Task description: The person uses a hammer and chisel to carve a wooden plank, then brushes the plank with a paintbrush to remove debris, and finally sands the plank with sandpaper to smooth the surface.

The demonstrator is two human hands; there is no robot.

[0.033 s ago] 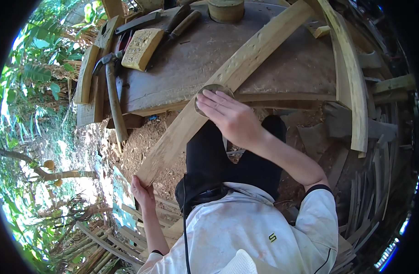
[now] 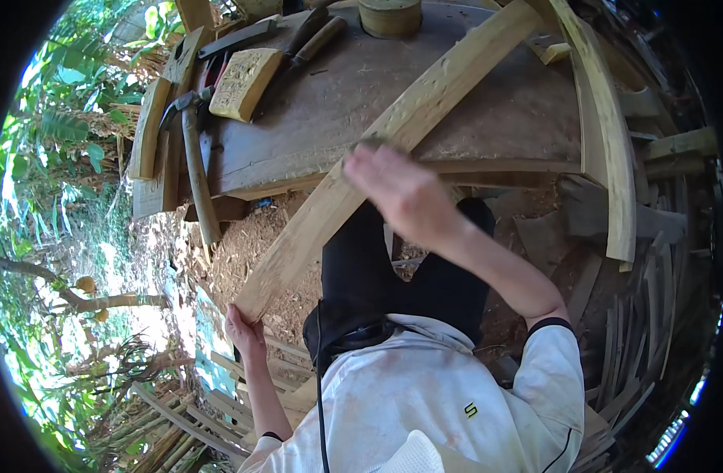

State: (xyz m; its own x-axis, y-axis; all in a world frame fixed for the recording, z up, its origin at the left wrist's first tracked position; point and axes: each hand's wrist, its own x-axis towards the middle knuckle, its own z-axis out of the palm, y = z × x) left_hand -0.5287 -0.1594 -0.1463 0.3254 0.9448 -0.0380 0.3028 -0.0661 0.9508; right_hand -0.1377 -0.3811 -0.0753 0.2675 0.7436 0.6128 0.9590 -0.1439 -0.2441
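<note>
A long pale wooden plank [image 2: 448, 91] lies aslant, its far end on the workbench and its near end over my left thigh. My left hand [image 2: 247, 333] is closed round the plank's near left end. My right hand [image 2: 397, 185], smeared by motion, presses on the plank near the bench's front edge. Under its fingers is a round flat disc [image 2: 375, 143], perhaps a sanding disc; only a dark rim shows beyond the fingertips. The right thumb is hidden.
On the workbench [image 2: 314, 110] lie a claw hammer [image 2: 192, 138], a yellowish wood block [image 2: 245, 83] and a wooden-handled tool [image 2: 320, 41]. A round wooden piece [image 2: 390, 17] stands at the back. A curved plank [image 2: 610, 150] leans at the right. Wood strips [image 2: 645, 315] are piled beyond.
My right hand has shifted slightly, blurring, and now covers most of the disc, which showed more of its edge before. The left hand and plank have stayed put.
</note>
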